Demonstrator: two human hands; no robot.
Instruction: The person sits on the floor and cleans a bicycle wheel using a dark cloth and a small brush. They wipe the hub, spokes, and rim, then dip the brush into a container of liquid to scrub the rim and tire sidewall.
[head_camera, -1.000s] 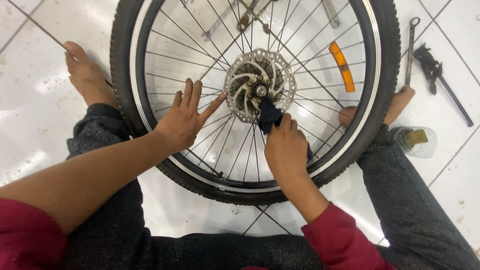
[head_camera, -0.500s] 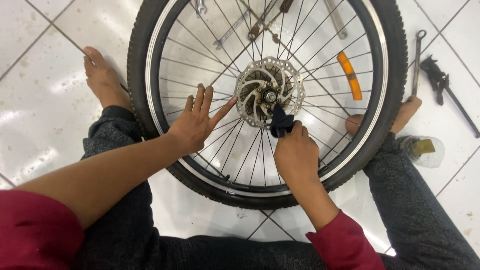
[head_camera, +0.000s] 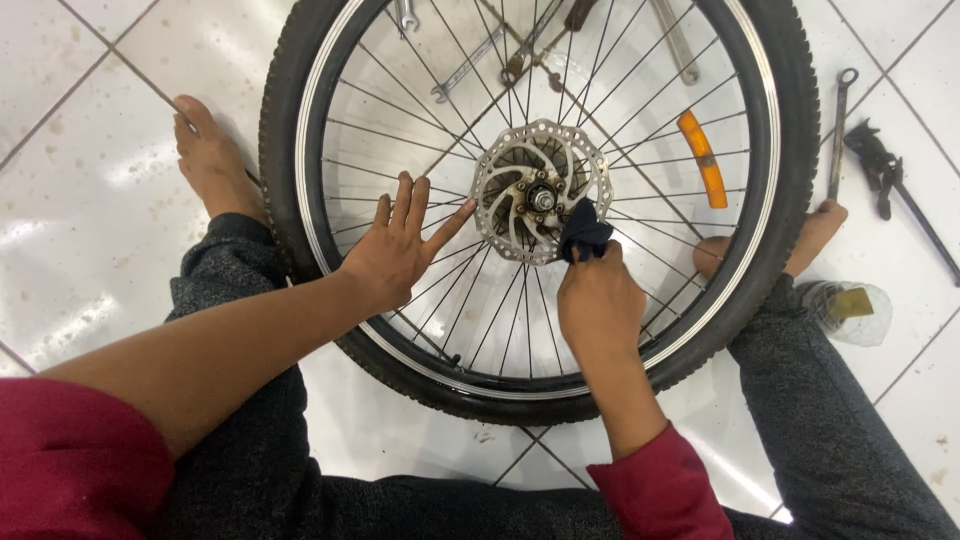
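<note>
A bicycle wheel with a black tyre lies flat on the white tiled floor between my legs. At its hub sits a silver brake disc. My left hand rests flat on the spokes, fingers spread, just left of the disc. My right hand pinches a small dark cloth against the lower right edge of the disc. An orange reflector is clipped to the spokes on the right.
Several wrenches lie on the floor under the spokes at the top. A long spanner and a black tool lie at the right. A clear plastic cup sits by my right foot. My left foot is at the left.
My right hand with the cloth has shifted from the hub's centre to the disc's lower right edge. The left hand stays on the spokes. The view has shifted a little.
</note>
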